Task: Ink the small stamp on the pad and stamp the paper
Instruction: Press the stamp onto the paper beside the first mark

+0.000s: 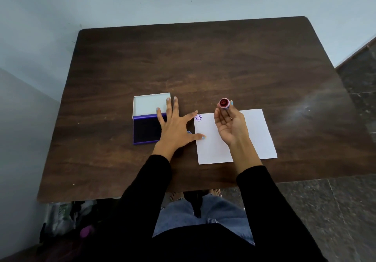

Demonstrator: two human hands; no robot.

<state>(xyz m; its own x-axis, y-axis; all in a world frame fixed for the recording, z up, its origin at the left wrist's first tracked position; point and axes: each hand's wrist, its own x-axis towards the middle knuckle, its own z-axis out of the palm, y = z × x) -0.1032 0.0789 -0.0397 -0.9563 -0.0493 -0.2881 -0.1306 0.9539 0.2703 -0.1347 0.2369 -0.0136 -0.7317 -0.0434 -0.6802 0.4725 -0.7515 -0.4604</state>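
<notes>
My right hand [231, 125] holds the small round stamp [224, 103] above the white paper [258, 137], its red smiley face turned up toward me. One purple smiley print [198, 117] sits in the paper's top left corner. My left hand [175, 125] lies flat and spread, fingers over the right part of the open ink pad [145, 129], thumb tip on the paper's left edge. The pad's dark ink surface is partly hidden by that hand; its white lid [150, 104] stands open behind.
Everything rests on a dark wooden table [203, 62] set against a pale wall. A small blue object [189, 132] peeks out beside my left hand. Bags lie on the floor under the table's left front corner [67, 219].
</notes>
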